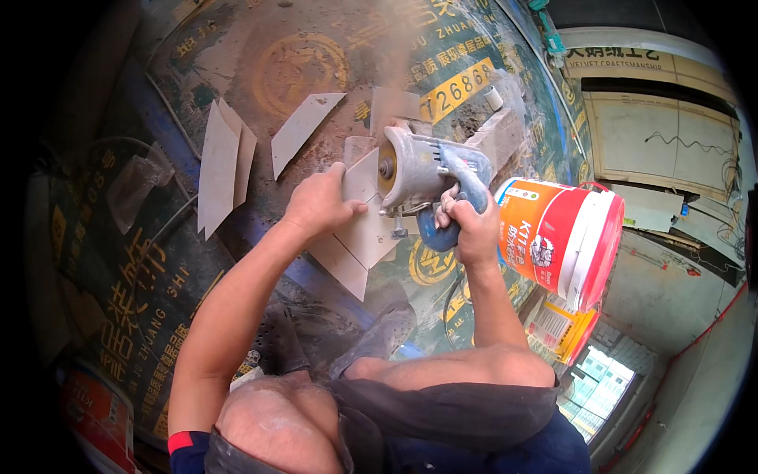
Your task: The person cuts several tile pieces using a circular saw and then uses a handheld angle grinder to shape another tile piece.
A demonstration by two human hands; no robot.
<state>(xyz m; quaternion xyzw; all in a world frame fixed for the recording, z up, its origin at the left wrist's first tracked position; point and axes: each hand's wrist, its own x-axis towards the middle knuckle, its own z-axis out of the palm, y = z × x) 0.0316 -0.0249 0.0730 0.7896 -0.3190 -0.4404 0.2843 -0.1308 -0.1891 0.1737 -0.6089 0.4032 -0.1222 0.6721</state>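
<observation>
My right hand (pixel 467 225) is wrapped round the blue handle of a handheld circular tile cutter (pixel 414 167), with its dusty guard and round blade facing left. The cutter rests over a pale tile (pixel 359 241) marked with thin dark lines. At the tile's left side my left hand (pixel 317 204) grips its edge, thumb lying on the top face close to the blade. A plume of dust rises beyond the cutter. How deep the blade sits is hidden by the guard.
Cut tile pieces (pixel 219 170) lie to the left, another angled piece (pixel 304 130) farther ahead. An orange-red bucket (pixel 545 237) stands right of my hand, a yellow one (pixel 562 325) behind it. A cable (pixel 162 233) crosses the printed green floor sheet (pixel 103 253).
</observation>
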